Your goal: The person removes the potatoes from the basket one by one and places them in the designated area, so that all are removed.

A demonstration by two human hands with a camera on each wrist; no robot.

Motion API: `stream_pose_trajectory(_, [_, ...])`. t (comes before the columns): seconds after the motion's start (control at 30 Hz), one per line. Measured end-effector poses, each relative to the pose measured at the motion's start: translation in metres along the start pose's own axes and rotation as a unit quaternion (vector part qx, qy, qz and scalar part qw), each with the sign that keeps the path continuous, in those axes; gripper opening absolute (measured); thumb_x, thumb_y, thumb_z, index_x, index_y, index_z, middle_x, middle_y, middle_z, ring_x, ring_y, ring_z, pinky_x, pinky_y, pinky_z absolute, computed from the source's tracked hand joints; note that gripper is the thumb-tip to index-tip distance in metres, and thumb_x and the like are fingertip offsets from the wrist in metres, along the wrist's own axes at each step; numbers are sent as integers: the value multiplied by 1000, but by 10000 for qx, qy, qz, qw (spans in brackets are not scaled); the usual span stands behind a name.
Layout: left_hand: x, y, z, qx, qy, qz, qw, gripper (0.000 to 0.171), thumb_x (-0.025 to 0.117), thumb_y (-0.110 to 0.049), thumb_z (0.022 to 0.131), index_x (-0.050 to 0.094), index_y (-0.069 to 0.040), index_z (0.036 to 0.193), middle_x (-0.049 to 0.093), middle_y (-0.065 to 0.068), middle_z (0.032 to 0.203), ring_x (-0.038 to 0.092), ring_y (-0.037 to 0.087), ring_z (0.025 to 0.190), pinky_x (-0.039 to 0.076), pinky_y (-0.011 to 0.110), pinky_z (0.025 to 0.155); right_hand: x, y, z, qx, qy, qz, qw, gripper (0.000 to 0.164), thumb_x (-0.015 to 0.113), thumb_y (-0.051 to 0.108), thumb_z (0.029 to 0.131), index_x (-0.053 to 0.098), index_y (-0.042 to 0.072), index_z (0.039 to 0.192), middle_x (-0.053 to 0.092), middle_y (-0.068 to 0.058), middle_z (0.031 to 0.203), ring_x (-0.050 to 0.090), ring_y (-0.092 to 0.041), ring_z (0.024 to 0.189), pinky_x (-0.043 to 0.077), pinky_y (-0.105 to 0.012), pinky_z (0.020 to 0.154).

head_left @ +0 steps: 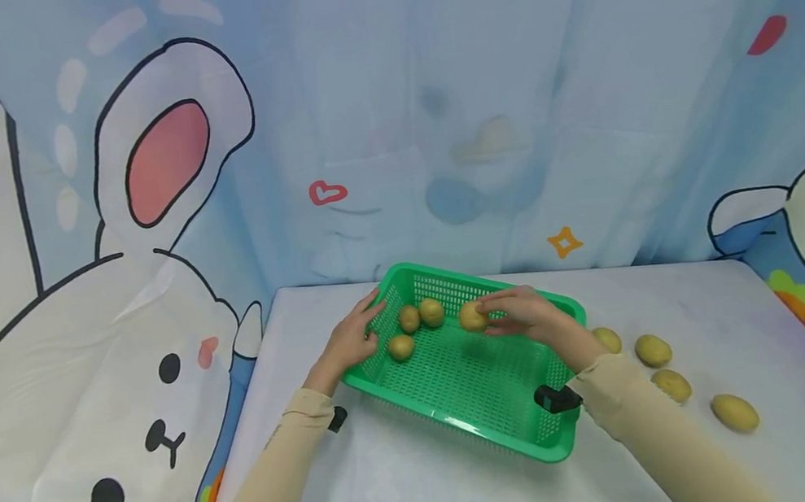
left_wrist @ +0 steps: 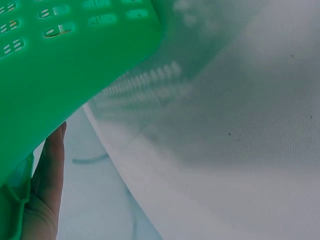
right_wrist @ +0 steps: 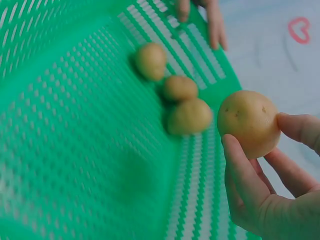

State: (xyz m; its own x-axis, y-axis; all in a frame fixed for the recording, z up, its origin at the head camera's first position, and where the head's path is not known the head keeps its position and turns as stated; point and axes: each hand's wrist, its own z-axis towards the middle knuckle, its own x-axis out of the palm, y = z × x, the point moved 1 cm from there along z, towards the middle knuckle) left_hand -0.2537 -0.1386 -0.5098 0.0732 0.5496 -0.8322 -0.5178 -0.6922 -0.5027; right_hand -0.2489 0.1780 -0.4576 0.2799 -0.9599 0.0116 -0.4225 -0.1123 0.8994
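A green plastic basket [head_left: 452,377] stands at an angle on the table. My left hand [head_left: 350,341] grips its left rim; in the left wrist view that hand's edge [left_wrist: 48,190] shows beside the basket wall [left_wrist: 90,60]. Over the basket, my right hand [head_left: 523,313] pinches a round yellow-brown potato [right_wrist: 249,122] between fingertips and thumb. Beneath it, three more lie on the basket floor near the left end: a front potato [head_left: 401,348], a middle potato [head_left: 410,318] and a back potato [head_left: 432,312].
Several loose potatoes lie on the white-covered table right of the basket, among them a far potato [head_left: 653,350] and an outermost potato [head_left: 735,412]. A blue cartoon-print curtain [head_left: 389,121] hangs behind the table. Black wrist straps [head_left: 556,398] show at both sleeves.
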Motion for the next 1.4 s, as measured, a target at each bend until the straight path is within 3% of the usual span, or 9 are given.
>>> stream_pose_trajectory(0.1, [-1, 0, -1, 37, -22, 18, 10000, 64, 53, 10, 82, 46, 4, 145, 30, 17, 158, 37, 10, 56, 32, 25, 52, -18, 6, -12, -73, -115, 23, 9999, 56, 62, 12, 96, 42, -10, 143, 49, -26, 135, 65, -30, 109, 50, -39, 95])
stream_pose_trajectory(0.23, [-2, 0, -1, 35, -23, 58, 10000, 64, 53, 10, 82, 46, 3, 145, 30, 16, 158, 40, 11, 58, 33, 25, 53, -42, 9, -24, -111, -230, 12, 9997, 60, 64, 14, 96, 40, -10, 145, 51, -19, 127, 67, -15, 93, 49, -40, 96])
stream_pose_trajectory(0.47, [-1, -1, 1, 7, 39, 99, 9999, 64, 53, 10, 83, 45, 2, 146, 29, 15, 159, 36, 9, 54, 32, 24, 52, -78, 8, -40, -53, -410, 279, 9988, 58, 68, 15, 93, 45, -4, 143, 56, -8, 117, 66, -14, 91, 49, -39, 96])
stream_pose_trajectory(0.67, [-2, -3, 0, -82, 17, 181, 9998, 64, 54, 10, 83, 46, 2, 146, 29, 14, 159, 34, 8, 52, 32, 24, 51, -97, 5, -53, -66, -426, 682, 9967, 45, 68, 12, 93, 51, 1, 134, 60, -1, 106, 68, -13, 89, 51, -36, 92])
stream_pose_trajectory(0.83, [-1, -6, -1, 19, 51, 138, 9999, 63, 54, 11, 82, 45, 4, 145, 29, 17, 158, 33, 8, 52, 32, 24, 51, -112, -1, -68, -89, -492, 663, 9965, 52, 66, 13, 95, 45, -1, 140, 63, 3, 100, 68, -12, 89, 52, -35, 91])
stream_pose_trajectory(0.97, [-1, -7, 0, 32, 5, 146, 9999, 63, 55, 11, 82, 46, 4, 144, 30, 16, 158, 34, 10, 51, 32, 24, 51, -128, -7, -81, -20, -569, 768, 9954, 31, 68, 15, 94, 60, 7, 123, 64, 6, 97, 68, -11, 88, 51, -38, 92])
stream_pose_trajectory(1.07, [0, -7, 1, 42, -31, 107, 9999, 63, 55, 11, 82, 47, 4, 144, 31, 16, 158, 41, 12, 56, 34, 25, 52, -142, -17, -90, 160, -656, 900, 9936, 7, 70, 17, 92, 70, 19, 99, 64, 5, 95, 68, -12, 86, 52, -37, 90])
stream_pose_trajectory(1.13, [1, -7, 1, 48, -10, 133, 9999, 63, 55, 11, 82, 47, 4, 144, 31, 16, 158, 45, 13, 61, 35, 25, 53, -152, -28, -97, 309, -702, 923, 9928, 7, 71, 18, 91, 73, 24, 90, 63, 4, 95, 68, -13, 85, 53, -36, 89])
stream_pose_trajectory(1.4, [2, -4, 0, -51, 42, 139, 9999, 64, 54, 11, 82, 46, 2, 145, 29, 13, 159, 47, 13, 62, 35, 24, 53, -181, -90, -123, 837, -1139, 983, 9851, 8, 73, 19, 90, 74, 22, 83, 63, -1, 92, 69, -18, 82, 55, -34, 83])
